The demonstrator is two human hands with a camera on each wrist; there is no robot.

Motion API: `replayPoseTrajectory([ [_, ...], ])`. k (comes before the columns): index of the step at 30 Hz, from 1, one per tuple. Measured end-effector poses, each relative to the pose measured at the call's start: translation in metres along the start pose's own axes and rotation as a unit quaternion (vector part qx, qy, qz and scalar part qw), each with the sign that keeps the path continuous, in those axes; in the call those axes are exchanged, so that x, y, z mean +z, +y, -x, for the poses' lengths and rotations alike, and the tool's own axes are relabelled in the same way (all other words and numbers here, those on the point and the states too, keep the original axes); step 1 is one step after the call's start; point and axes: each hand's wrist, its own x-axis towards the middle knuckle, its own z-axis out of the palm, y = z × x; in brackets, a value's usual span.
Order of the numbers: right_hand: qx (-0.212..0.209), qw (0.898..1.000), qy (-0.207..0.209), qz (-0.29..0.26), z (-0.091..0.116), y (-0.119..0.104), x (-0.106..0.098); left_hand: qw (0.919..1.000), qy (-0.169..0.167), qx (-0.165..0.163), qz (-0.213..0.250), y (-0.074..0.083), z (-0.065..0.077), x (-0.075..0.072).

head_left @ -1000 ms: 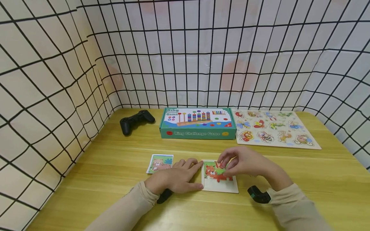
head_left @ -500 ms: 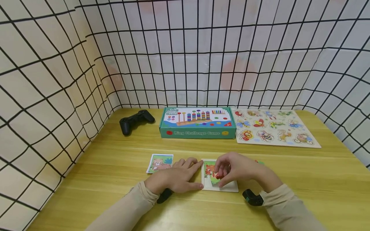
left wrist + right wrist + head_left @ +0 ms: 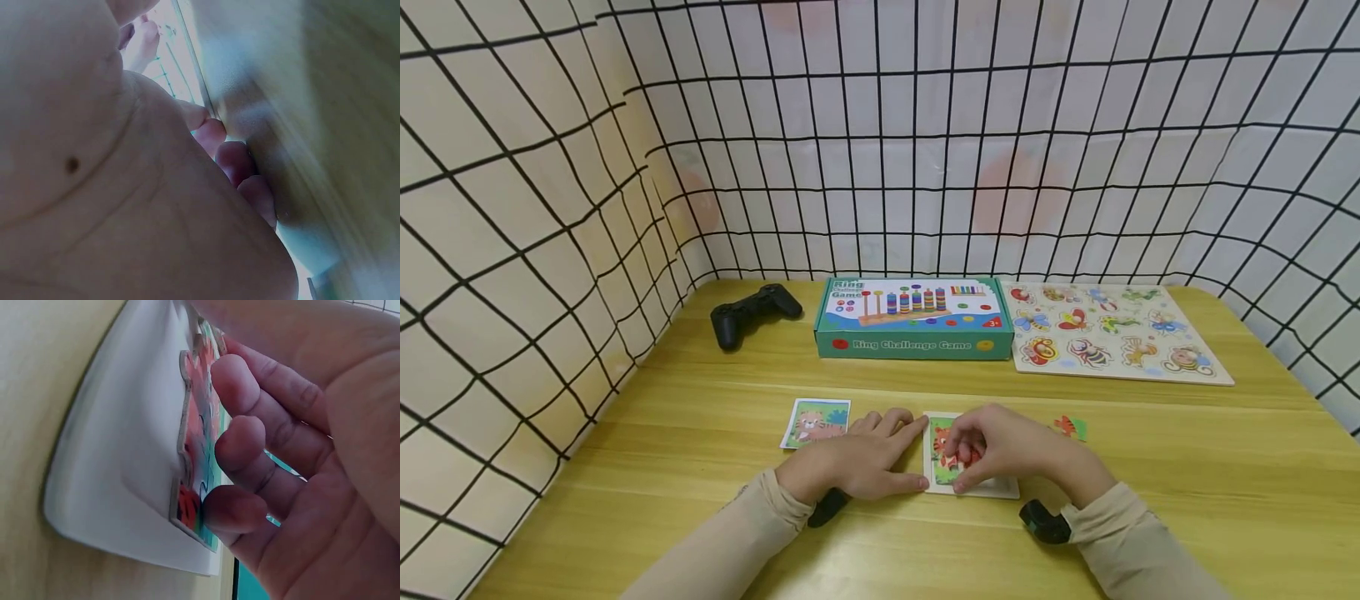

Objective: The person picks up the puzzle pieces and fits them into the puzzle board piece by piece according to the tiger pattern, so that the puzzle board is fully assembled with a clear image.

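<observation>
A small pale puzzle board (image 3: 1006, 488) lies in front of me with tiger pieces fitted in it. My left hand (image 3: 867, 462) lies on the table, its index finger and thumb touching the board's left edge. Over the board, my right hand (image 3: 1018, 448) pinches a tiger puzzle piece (image 3: 945, 475) at the lower left, thumb low and fingers bent. The right wrist view shows fingertips close above the joined pieces (image 3: 199, 412), with the pale board (image 3: 119, 456) bare beside them. My fingers hide part of the picture. One loose red-and-green piece (image 3: 1067, 427) lies right of the board.
A tiger picture card (image 3: 818, 419) lies left of my left hand. Behind stand a green Ring Challenge Game box (image 3: 913, 344), a black game controller (image 3: 755, 317) and a wooden insect puzzle board (image 3: 1120, 333). Black grid netting (image 3: 925, 167) encloses the table (image 3: 700, 475).
My right hand has moved from the board's upper right to its lower left with a puzzle piece. The loose piece on the right has come into sight. My left hand stays still.
</observation>
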Motion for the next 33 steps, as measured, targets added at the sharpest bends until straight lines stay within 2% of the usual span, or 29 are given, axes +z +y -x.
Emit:
replayPoseTrajectory([
  [27,0.017,0.999,0.003,0.034,0.0003,-0.0004,0.0012,0.9999,0.0,0.003,-0.01,-0.0025,-0.0029,0.0034],
  [33,0.001,0.999,0.005,0.037,-0.0008,-0.0007,0.0018,1.0,0.0,0.003,-0.007,-0.0022,-0.0023,0.0027],
])
